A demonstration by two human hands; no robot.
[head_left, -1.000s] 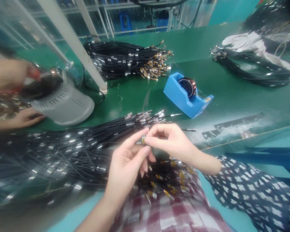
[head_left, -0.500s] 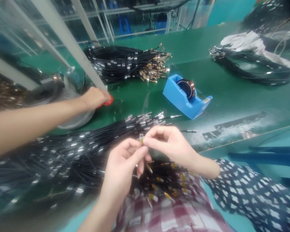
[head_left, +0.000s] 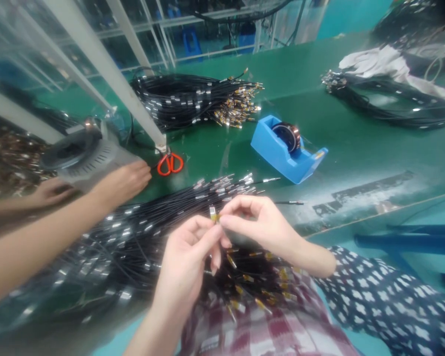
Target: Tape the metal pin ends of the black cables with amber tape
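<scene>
My left hand is closed in a pinch around a cable end with a small shiny metal connector. Thumb and forefinger of my right hand press a bit of amber tape against that same end, from the right. The cable below my fingers is mostly hidden. Under and behind both hands lies a thick bundle of black cables with silver tips. Nearer my body, several cable ends wrapped in amber tape rest over a red-and-white checked cloth.
A blue tape dispenser holding an amber roll stands beyond my right hand. Red-handled scissors lie by a white post. At left, a co-worker's hands touch a grey machine. Coiled cables lie at the back.
The co-worker's hand has left the red scissors and moved left to the grey machine, where a second hand now shows. My hands stay nearly in place; the connector and tape have tilted slightly.
</scene>
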